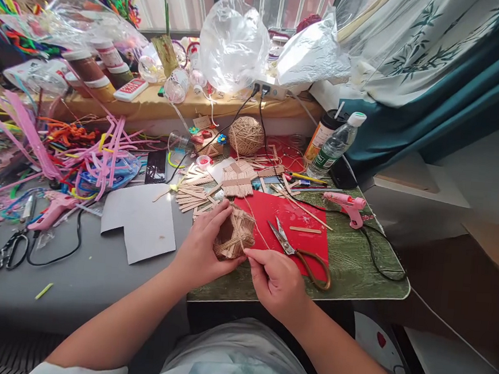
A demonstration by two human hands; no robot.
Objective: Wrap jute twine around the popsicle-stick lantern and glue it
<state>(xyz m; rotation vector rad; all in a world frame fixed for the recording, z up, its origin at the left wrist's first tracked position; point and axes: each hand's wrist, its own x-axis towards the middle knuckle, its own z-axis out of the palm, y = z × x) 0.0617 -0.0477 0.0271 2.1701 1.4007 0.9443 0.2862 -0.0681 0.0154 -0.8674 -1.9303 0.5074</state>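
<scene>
My left hand (204,241) is wrapped round a small craft-stick box (240,226) with twine wound about it, held above the table's front edge. My right hand (279,278) pinches the twine (260,232) at the box's lower right side. That strand runs up towards a ball of twine (246,135) at the back. Scissors (300,254) with bronze-coloured handles lie open-bladed on a red sheet (310,238), right of my hands. Behind the box are a panel of joined craft sticks (237,177) and loose craft sticks (190,196).
A pink glue gun (346,206) and its cable lie at the right, near a water bottle (337,145). Another glue gun (55,209), black scissors (9,251) and a grey sheet (143,219) are on the left. Pink pipe cleaners (114,147) pile up behind them.
</scene>
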